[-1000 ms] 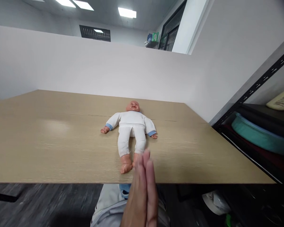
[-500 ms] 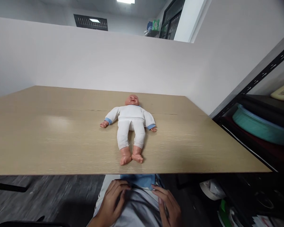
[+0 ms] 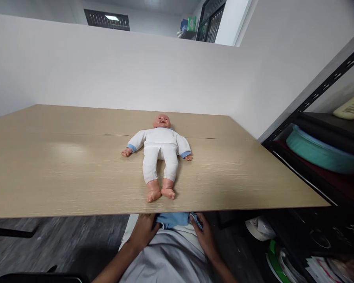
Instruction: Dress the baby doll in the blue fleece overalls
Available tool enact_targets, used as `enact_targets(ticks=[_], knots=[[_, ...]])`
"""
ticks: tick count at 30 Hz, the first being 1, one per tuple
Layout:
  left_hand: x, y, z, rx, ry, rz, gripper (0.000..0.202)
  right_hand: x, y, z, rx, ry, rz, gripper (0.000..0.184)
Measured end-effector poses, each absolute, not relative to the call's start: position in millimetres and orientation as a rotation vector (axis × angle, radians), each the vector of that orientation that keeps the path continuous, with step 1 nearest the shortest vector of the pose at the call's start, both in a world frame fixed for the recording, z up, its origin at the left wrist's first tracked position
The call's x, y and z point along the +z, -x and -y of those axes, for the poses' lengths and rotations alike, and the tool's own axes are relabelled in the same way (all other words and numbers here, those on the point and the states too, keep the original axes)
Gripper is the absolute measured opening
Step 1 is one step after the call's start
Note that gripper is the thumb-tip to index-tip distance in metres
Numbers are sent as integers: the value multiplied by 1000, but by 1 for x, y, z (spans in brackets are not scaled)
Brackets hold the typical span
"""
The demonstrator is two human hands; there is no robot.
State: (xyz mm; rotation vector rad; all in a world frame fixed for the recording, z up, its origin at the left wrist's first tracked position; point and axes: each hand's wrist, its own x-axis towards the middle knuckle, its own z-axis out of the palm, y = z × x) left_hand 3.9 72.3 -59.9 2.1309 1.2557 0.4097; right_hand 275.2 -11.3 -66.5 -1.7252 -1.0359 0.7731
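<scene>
So the cloth (image 3: 174,220) is down in the lap (image 3: 168,257), partly tucked under the table (image 3: 76,177) edge, sitting between the two hands. From the left hand's (image 3: 144,230) fingers it's off at 3 o'clock, from the right hand's (image 3: 205,234) it's at 9. Looks like its longer visible run goes 9 to 3, though the edge cuts off the far side, so don't quote me.

Right hand has a bunched bit pinched between thumb and fingers. Left hand is at the other end, thumb side by the cloth, but its fingertips are hidden, so can't tell if it's gripping or just resting.

Doll (image 3: 161,137) is up on the table at 12 o'clock from the hands, face up, long axis 12 to 6, feet this way. Left hand's the nearer one to those feet. Left forearm comes in from 7, back of the hand up; right from 5.
</scene>
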Motion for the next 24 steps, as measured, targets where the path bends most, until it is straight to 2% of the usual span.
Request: enact_targets(ticks=[4,6,8,12,17,18,21,23,24], knots=[[-3,4,-63,250,-2120,-1068,31,-24,-261,18,838,1676,1004,62],[40,12,-57,39,-2133,-1117,37,12,-255,20,922,1638,1001,51],[87,21,-50,-23,-2147,-1088,38,52,-251,22,1070,1597,1090,42],[170,26,-39,117,-2122,-933,41,126,-250,26,1099,1574,1393,20],[215,1,-49,637,-2096,-693,79,205,-250,4,1114,1353,1566,31],[219,-6,-56,702,-2078,-685,79,222,-249,-6,1108,1289,1588,31],[230,-23,-81,796,-2004,-711,49,265,-247,-39,1158,1109,1731,21],[239,-28,-100,897,-1877,-690,34,280,-246,-57,1066,1092,1754,26],[243,-29,-108,969,-1788,-669,32,283,-247,-65,1031,1099,1766,34]])
